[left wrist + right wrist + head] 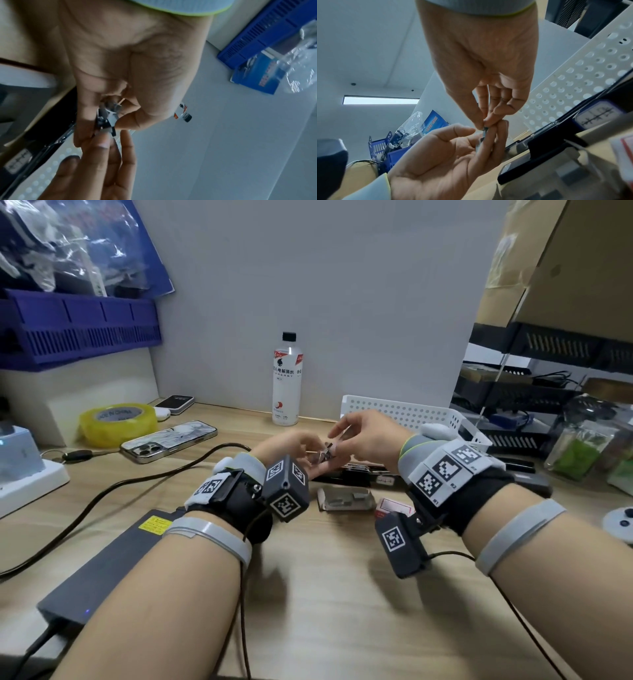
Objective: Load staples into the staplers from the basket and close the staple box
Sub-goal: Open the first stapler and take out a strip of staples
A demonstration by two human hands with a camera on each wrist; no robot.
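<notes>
Above the desk, my left hand lies palm up with its fingers and thumb curled round a small silvery metal piece that looks like a strip of staples. My right hand pinches the piece's top end between thumb and forefinger; the pinch shows in the right wrist view. A black stapler lies opened out flat just below the hands. In front of it the staple box stands open, with grey strips inside and its red-and-white flap at the right. The white perforated basket sits behind the hands.
A drink bottle stands at the back wall. To the left lie a yellow tape roll, a phone and a grey power pack with a black cable. Black trays and bags crowd the right side.
</notes>
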